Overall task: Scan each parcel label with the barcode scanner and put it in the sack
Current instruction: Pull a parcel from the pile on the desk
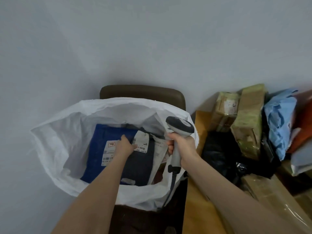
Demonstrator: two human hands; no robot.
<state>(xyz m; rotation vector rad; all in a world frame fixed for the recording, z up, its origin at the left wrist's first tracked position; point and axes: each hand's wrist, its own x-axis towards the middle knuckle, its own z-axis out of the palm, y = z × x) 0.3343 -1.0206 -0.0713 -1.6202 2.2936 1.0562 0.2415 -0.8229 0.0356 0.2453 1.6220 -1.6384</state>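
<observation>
Already at least two parcels lie inside the white sack [55, 141] at the centre of the frame: a blue parcel [96, 149] on the left and a dark parcel [141, 164] just beside it, both with labels facing up. The left hand [125, 145] reaches into the sack's mouth and grasps the dark parcel at its upper edge, thumb by the label, so this one seems to be going in now. The right hand [184, 146] is clenched round the handle of the barcode scanner [181, 127], held upright over the sack's right rim with its cord hanging below.

Much seems left. At the right of the frame cardboard boxes [249, 122], a light blue bag [278, 122] and a black bag [219, 152] wait on the bench [199, 208].

Room looks fair: the sack's mouth gapes wide and slack, with free space above the parcels. The tight spots are the right rim, close to scanner and cord, and the brown chair back [141, 92] just behind the sack.
</observation>
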